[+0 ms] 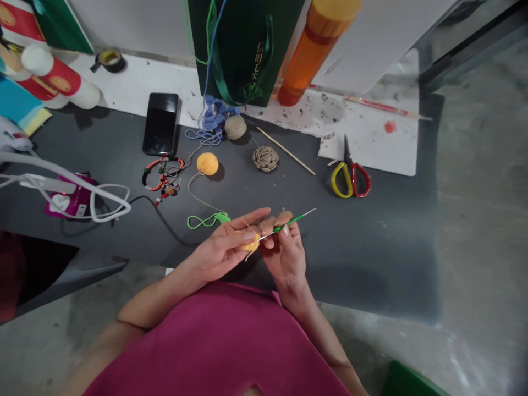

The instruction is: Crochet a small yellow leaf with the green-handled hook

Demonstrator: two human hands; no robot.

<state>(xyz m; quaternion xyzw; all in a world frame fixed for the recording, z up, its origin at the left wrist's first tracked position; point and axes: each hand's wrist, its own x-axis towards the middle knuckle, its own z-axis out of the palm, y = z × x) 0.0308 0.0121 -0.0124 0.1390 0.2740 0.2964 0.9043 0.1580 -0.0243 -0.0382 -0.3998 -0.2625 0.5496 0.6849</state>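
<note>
My left hand (225, 247) pinches a small yellow crocheted piece (251, 245), with a thin yellow strand running over its fingers. My right hand (285, 247) is closed round a green-handled crochet hook (295, 221), whose metal end points up and to the right while its tip is at the yellow piece. The strand leads back to a yellow yarn ball (207, 163) on the dark mat (371, 242). A loop of green yarn (205, 220) lies just left of my left hand.
Scissors (350, 176) with yellow and red handles lie to the right. Also on the mat: a beige crocheted flower (265, 158), a beige yarn ball (235, 127), a wooden stick (285, 150), a phone (160, 123), beaded bracelets (163, 177), white cables (74, 190). A green bag (243, 49) and orange bottle (315, 47) stand behind.
</note>
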